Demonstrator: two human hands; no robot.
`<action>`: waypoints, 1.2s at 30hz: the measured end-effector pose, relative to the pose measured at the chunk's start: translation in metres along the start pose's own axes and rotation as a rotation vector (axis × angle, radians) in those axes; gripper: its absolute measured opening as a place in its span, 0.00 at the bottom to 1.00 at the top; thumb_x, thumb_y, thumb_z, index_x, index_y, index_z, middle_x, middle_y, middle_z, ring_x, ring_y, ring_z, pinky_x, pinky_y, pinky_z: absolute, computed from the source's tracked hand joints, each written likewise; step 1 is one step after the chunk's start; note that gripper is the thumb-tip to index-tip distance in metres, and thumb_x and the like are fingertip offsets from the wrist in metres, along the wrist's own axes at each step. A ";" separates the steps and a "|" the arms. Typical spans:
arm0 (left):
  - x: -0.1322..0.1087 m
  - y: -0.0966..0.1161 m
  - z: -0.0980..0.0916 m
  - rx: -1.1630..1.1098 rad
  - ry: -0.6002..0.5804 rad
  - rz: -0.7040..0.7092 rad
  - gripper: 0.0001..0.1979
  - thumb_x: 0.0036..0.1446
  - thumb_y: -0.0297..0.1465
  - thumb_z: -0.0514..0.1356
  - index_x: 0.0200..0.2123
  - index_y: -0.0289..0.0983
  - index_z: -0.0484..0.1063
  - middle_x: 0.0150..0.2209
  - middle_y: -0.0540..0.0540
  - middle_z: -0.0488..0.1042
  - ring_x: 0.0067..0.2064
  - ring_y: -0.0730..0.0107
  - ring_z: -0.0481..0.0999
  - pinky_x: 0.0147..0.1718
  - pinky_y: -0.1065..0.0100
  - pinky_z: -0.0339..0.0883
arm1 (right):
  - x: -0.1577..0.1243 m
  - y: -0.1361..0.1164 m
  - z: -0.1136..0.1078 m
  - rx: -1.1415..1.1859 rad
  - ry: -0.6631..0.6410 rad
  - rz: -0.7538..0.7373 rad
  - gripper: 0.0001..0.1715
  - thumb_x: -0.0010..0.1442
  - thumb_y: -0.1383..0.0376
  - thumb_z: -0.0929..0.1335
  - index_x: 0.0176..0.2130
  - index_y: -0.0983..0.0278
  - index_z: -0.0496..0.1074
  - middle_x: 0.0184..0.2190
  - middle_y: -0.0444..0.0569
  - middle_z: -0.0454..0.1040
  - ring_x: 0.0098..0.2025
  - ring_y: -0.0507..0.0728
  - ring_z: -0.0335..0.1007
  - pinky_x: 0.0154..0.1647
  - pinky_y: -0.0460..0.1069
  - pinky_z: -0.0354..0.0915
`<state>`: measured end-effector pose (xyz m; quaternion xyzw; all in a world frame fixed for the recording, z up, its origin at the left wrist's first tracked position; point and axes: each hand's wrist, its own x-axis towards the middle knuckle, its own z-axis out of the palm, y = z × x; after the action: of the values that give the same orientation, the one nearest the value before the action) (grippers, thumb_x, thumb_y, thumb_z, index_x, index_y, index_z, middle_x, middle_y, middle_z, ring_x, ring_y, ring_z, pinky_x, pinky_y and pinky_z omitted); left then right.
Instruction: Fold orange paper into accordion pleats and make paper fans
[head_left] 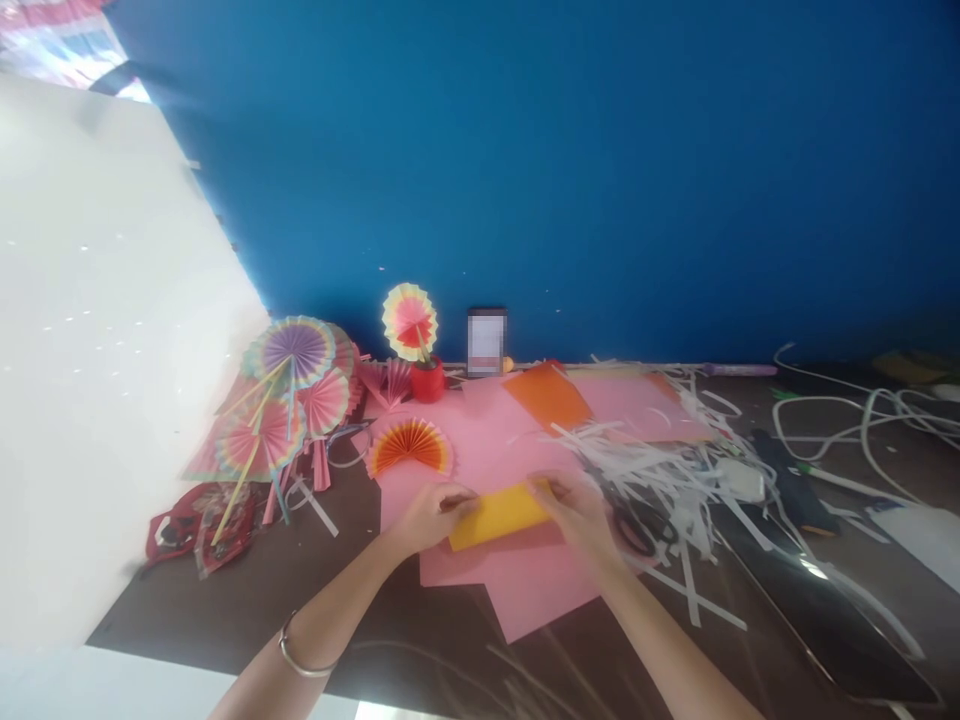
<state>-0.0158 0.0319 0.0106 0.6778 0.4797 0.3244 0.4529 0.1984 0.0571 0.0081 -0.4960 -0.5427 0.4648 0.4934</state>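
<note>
A yellow paper piece [499,516] is held between both hands above pink sheets [517,585]. My left hand [435,515] is closed on its left end, and my right hand [574,508] grips its upper right end. Just beyond my left hand lies an orange pleated half-round fan [410,447] with a pale rim. An orange sheet [551,397] rests on the pink paper farther back.
Several round pleated fans [289,350] stand at the left. At the back are a red pot [427,381] with a paper fan and a framed item [487,342]. White paper strips [660,465], scissors [641,530], a phone [840,620] and cables [862,425] lie on the right.
</note>
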 end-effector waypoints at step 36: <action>0.001 0.017 0.010 -0.325 0.231 -0.150 0.17 0.48 0.41 0.62 0.35 0.34 0.79 0.36 0.41 0.79 0.39 0.57 0.76 0.38 0.64 0.70 | -0.011 -0.006 0.017 0.231 -0.117 0.211 0.17 0.46 0.55 0.73 0.32 0.64 0.75 0.32 0.50 0.78 0.36 0.59 0.74 0.41 0.53 0.70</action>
<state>-0.0009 0.0275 0.0231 0.5167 0.5189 0.4384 0.5212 0.1808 0.0450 0.0115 -0.4623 -0.4583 0.6013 0.4634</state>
